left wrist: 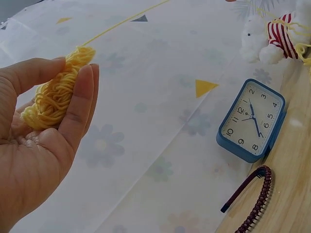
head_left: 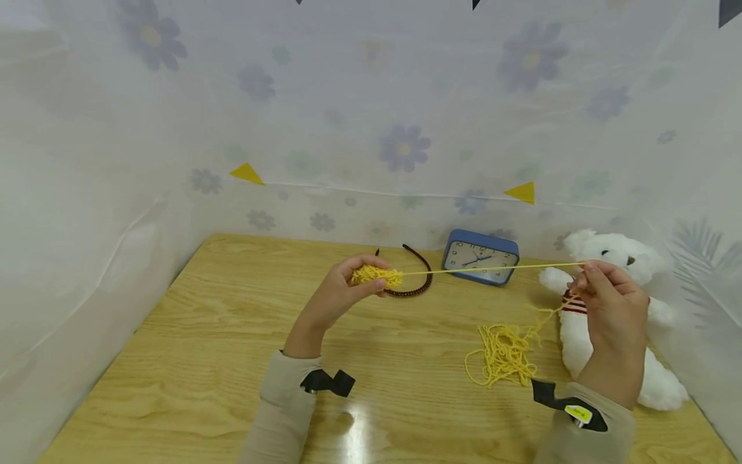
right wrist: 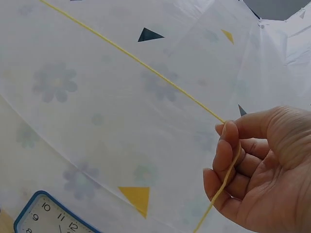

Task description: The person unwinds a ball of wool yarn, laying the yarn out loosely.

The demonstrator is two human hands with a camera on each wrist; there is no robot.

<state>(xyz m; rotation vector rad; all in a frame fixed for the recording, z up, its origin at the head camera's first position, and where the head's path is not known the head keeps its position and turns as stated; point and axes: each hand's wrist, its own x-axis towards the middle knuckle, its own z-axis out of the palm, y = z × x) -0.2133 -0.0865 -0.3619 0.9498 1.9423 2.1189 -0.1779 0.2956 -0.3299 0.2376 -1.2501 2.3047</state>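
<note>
My left hand (head_left: 334, 298) grips a small bundle of yellow yarn (left wrist: 54, 97) between thumb and fingers, raised over the table. From the bundle's end a single yellow strand (right wrist: 146, 66) runs straight and taut to my right hand (head_left: 616, 312). There the thumb and index finger pinch the strand, as the right wrist view shows. Past the pinch, the strand drops across the curled fingers (right wrist: 224, 158) toward a loose yellow yarn pile (head_left: 505, 356) on the table, left of the right forearm.
A blue alarm clock (head_left: 481, 257) stands at the back of the wooden table (head_left: 191, 361). Beside it lies a dark beaded headband (head_left: 428, 274), partly behind the left hand. A white plush bear (head_left: 580, 335) in a striped top sits at the right, partly behind the right hand.
</note>
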